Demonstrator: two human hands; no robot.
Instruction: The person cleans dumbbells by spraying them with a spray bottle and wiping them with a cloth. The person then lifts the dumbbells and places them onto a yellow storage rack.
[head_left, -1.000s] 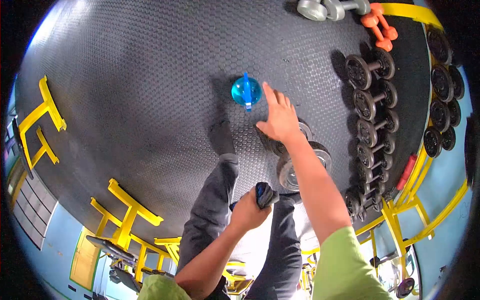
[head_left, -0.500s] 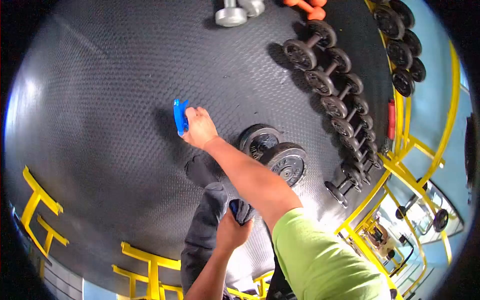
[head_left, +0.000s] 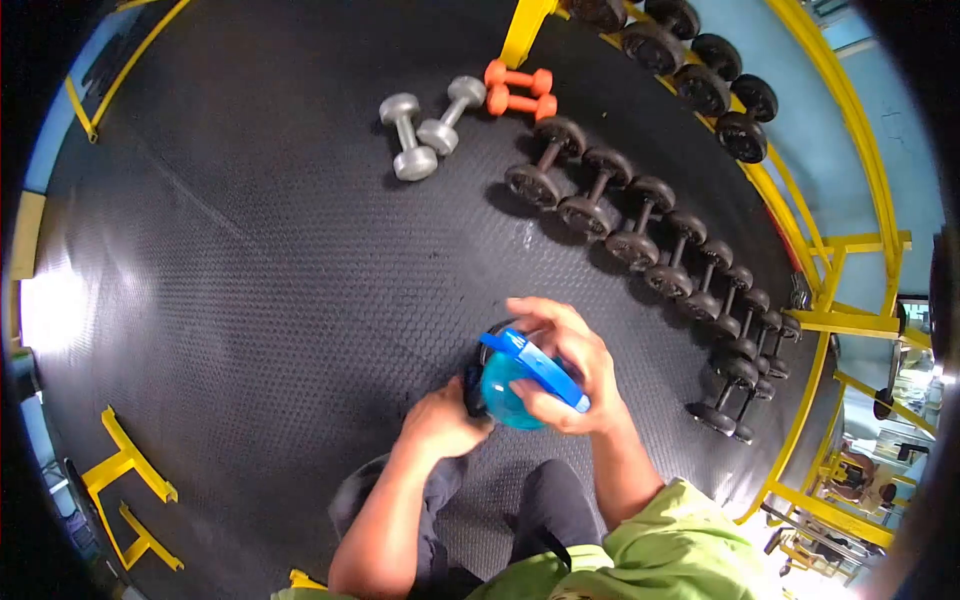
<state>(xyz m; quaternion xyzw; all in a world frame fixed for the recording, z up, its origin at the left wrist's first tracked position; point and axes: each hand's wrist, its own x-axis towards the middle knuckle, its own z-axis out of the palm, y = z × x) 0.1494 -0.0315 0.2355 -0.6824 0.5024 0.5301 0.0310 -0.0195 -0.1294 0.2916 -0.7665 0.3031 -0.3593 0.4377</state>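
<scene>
My right hand [head_left: 570, 370] is wrapped round a teal bottle [head_left: 508, 395] with a bright blue top [head_left: 540, 370], held above the legs near the middle of the view. Just left of the bottle, my left hand [head_left: 445, 420] is closed on a dark cloth [head_left: 476, 393], which is partly hidden behind the bottle. Bottle and cloth are very close; whether they touch I cannot tell. A dark round shape shows behind the bottle, mostly covered by it and my right hand.
Black dumbbells [head_left: 632, 248] form a diagonal row on the black mat floor [head_left: 300, 250]. Beyond them stand grey dumbbells [head_left: 404, 138] and orange dumbbells [head_left: 520, 104]. A yellow rack [head_left: 850, 322] is at right, a yellow frame [head_left: 125, 460] at lower left.
My right hand has taken the bottle from the floor and brought it in beside my left hand, which still holds the cloth. The camera view has turned, showing more of the grey and orange dumbbells.
</scene>
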